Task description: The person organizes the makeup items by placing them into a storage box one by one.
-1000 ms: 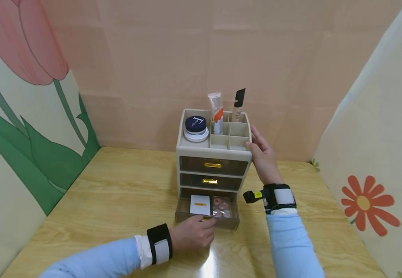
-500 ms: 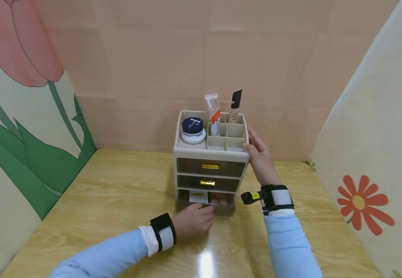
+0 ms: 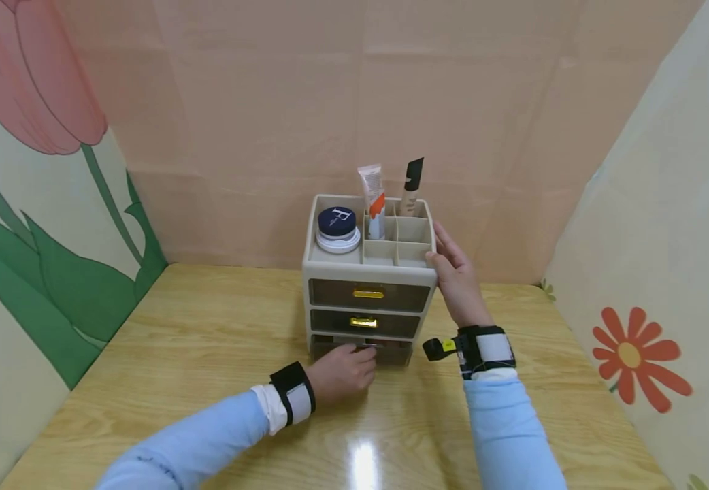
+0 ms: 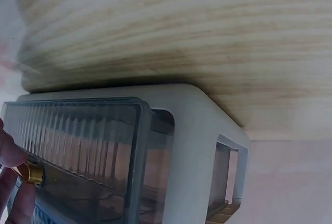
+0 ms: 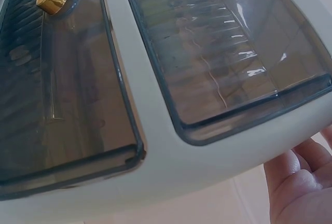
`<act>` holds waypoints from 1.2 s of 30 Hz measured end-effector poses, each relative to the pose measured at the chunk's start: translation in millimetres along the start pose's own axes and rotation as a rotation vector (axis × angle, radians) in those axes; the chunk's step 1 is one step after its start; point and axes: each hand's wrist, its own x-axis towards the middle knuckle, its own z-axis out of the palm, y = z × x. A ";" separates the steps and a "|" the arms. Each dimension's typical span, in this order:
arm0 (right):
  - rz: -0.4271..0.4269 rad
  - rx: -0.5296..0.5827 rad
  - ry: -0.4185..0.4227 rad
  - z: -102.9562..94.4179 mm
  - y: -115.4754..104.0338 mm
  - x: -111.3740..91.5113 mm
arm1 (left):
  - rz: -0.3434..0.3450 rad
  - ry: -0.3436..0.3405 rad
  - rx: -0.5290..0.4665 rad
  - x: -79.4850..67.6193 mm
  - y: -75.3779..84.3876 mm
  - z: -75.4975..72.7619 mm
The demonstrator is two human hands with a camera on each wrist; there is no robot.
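Observation:
A white cosmetics drawer organizer (image 3: 369, 273) stands on the wooden table, with three smoky clear drawers and gold handles. Its bottom drawer (image 3: 394, 352) sticks out slightly. At the front my left hand (image 3: 342, 373) pinches the gold handle (image 4: 32, 173) of that drawer between thumb and fingers. My right hand (image 3: 461, 289) rests against the organizer's right side, fingers straight along it and thumb at the top rim. On top are a dark-blue-lidded jar (image 3: 337, 224) on a white round case, a pink-and-white tube (image 3: 374, 204), and a beige tube with a black cap (image 3: 412, 187).
The wooden table (image 3: 226, 320) extends on both sides of the organizer. A pink backdrop (image 3: 238, 136) rises behind it. Flower-printed panels stand left and right. A black strap end (image 3: 437, 348) juts from the right wristband beside the organizer.
My left hand has pushed the bottom drawer inward, away from me, until its contents are nearly out of sight. The right hand has stayed at the organizer's side; the view has shifted slightly.

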 end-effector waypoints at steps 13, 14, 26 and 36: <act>-0.009 0.002 0.009 -0.9 2.0 0.5 | -0.001 0.001 0.016 4.1 -6.7 10.2; -0.009 0.001 0.012 -1.1 1.8 0.4 | -0.003 0.006 0.016 4.3 -7.2 10.6; 0.004 0.003 -0.019 3.9 -16.9 -9.0 | -0.021 0.043 0.007 1.6 -9.0 12.2; -0.016 -0.041 -0.007 -2.4 -1.5 -0.5 | -0.100 0.039 -0.114 -8.2 -7.4 1.1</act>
